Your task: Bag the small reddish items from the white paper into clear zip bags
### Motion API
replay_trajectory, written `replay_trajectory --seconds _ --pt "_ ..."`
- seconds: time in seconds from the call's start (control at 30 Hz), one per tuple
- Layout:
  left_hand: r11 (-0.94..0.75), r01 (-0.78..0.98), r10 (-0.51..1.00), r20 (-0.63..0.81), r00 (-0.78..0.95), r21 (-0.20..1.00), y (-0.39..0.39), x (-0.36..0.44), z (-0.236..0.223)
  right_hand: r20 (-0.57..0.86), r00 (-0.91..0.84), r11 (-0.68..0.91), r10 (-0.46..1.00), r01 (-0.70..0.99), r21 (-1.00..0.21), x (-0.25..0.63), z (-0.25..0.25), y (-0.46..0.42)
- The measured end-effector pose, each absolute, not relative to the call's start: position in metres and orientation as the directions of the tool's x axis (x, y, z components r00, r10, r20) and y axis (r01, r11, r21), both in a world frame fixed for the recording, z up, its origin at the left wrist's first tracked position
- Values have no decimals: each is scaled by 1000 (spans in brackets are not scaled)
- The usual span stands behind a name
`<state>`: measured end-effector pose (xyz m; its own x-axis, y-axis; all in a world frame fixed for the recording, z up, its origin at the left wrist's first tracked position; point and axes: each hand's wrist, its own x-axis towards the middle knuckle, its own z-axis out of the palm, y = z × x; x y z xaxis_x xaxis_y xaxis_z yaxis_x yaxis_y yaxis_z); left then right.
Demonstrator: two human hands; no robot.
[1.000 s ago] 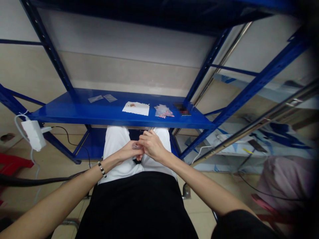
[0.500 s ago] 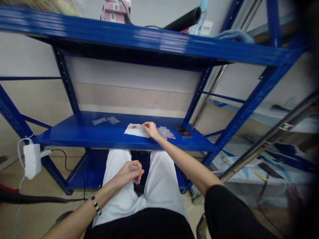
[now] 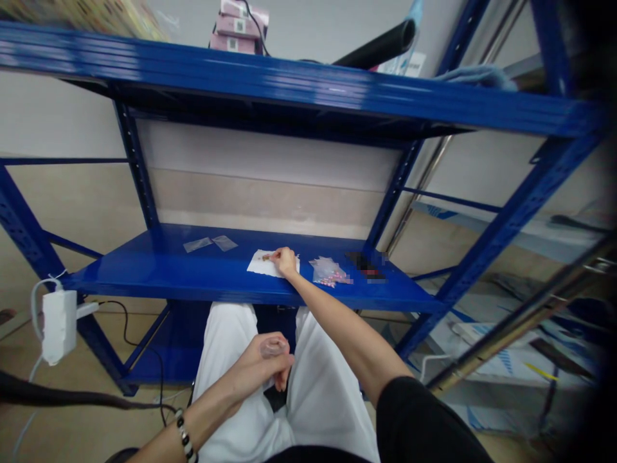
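Observation:
My right hand [image 3: 285, 262] reaches onto the blue shelf [image 3: 193, 273] and pinches at small coloured bits lying on a white paper sheet [image 3: 260, 265]. What its fingertips grip is too small to name. My left hand [image 3: 264, 362] stays low over my lap, fingers curled round a small clear plastic bag [image 3: 272, 348]. A bead bracelet [image 3: 186, 437] sits on that wrist. A pile of small filled clear bags [image 3: 329, 271] lies on the shelf just right of the paper.
Two flat clear bags [image 3: 211, 244] lie further left on the shelf. A dark flat object [image 3: 369, 265] rests at its right end. A white power adapter [image 3: 56, 325] hangs on the left upright. Pink boxes [image 3: 241, 32] and a black roll [image 3: 380, 44] sit on the top shelf.
My right hand left my lap, went up to the shelf, then shifted slightly left onto the paper's small bits. The view tilted upward. My left hand stayed in my lap with the bag.

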<state>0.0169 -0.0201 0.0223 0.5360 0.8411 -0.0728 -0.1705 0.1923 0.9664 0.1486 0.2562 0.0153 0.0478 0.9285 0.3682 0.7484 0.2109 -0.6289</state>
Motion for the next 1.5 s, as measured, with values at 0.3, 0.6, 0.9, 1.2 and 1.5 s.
replay_trajectory --seconds 0.3,0.6,0.9,1.2,1.5 --pt "80 -103 895 -26 445 991 -7 5 18 438 -12 341 899 648 -681 147 66 194" --pt "-63 -46 837 78 542 997 -7 20 2 488 -338 593 805 488 -641 176 29 -13" --pt "-79 20 819 53 571 997 -12 19 0 471 -473 641 745 704 -306 174 30 -17" --pt "60 -76 848 -11 530 995 -7 10 15 570 -379 652 728 639 -407 172 36 35" --pt "81 -160 912 -8 410 984 14 -6 10 452 -325 514 831 759 -399 154 54 229"
